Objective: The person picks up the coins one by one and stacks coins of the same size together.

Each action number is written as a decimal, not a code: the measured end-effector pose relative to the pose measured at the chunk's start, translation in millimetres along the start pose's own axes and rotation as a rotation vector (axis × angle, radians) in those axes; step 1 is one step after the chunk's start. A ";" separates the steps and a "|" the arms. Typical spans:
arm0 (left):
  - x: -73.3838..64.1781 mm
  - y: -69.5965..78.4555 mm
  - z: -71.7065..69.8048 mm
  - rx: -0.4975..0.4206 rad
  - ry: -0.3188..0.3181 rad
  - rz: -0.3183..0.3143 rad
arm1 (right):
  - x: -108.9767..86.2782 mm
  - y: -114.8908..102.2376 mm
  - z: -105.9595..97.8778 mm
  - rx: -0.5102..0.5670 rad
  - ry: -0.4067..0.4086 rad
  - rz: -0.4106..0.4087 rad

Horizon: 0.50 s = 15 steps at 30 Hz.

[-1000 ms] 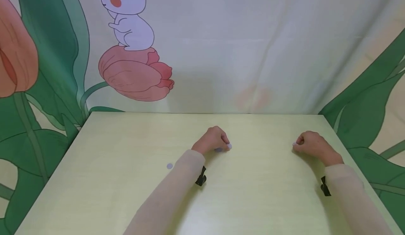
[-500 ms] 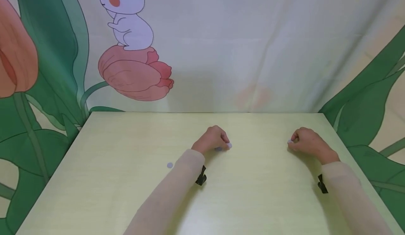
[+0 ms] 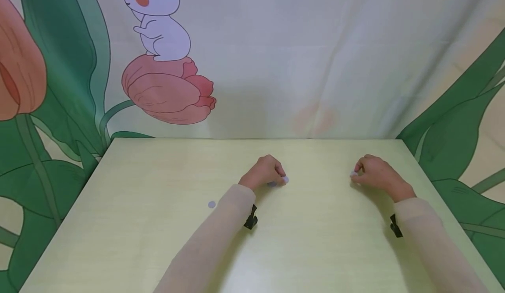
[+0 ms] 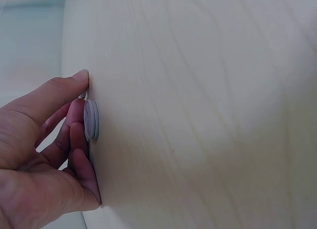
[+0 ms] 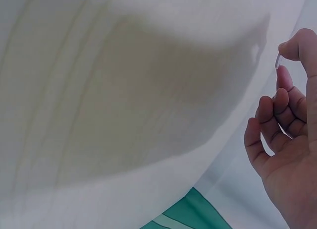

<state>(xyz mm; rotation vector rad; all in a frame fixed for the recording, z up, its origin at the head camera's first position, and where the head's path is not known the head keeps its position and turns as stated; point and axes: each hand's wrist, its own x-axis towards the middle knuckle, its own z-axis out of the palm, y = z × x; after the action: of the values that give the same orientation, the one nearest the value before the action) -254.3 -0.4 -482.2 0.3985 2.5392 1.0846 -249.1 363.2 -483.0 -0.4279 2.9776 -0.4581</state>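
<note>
My left hand (image 3: 262, 172) rests at the middle of the table and pinches a silver coin (image 3: 286, 179) between thumb and forefinger. In the left wrist view two stacked coins (image 4: 91, 120) lie against its curled fingers, and the pinched coin is mostly hidden behind the thumb. To the right, my right hand (image 3: 376, 173) holds another coin (image 3: 353, 173) at its fingertips. The right wrist view shows that coin edge-on (image 5: 278, 61) between thumb and forefinger, held above the tabletop, with the other fingers loosely bent. One more coin (image 3: 211, 204) lies flat left of my left forearm.
The pale wood-grain table (image 3: 315, 249) ends at a back edge against a hanging cloth (image 3: 268, 65) printed with a white animal and tulips. A black strap with a small device (image 3: 250, 220) sits on the left wrist, and a similar one (image 3: 396, 226) on the right.
My right hand has moved left and slightly away from me with its coin, closer to the left hand. The left hand and the coins by it have stayed in place.
</note>
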 end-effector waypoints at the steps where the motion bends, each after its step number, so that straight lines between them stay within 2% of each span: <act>1: -0.1 -0.1 0.0 0.003 0.000 0.001 | 0.6 -1.4 0.0 -0.004 0.002 -0.009; 11: 3.4 -4.1 0.8 0.004 0.005 0.008 | 4.3 -16.1 0.8 -0.028 -0.016 -0.011; 15: 3.1 -4.2 1.8 -0.007 0.002 0.006 | 4.7 -22.0 1.2 -0.102 -0.003 -0.068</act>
<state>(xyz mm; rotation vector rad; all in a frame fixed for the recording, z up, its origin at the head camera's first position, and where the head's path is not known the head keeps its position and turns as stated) -256.8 -0.8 -487.1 0.4042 2.5366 1.0962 -247.7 341.4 -477.6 -0.5408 3.0005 -0.3126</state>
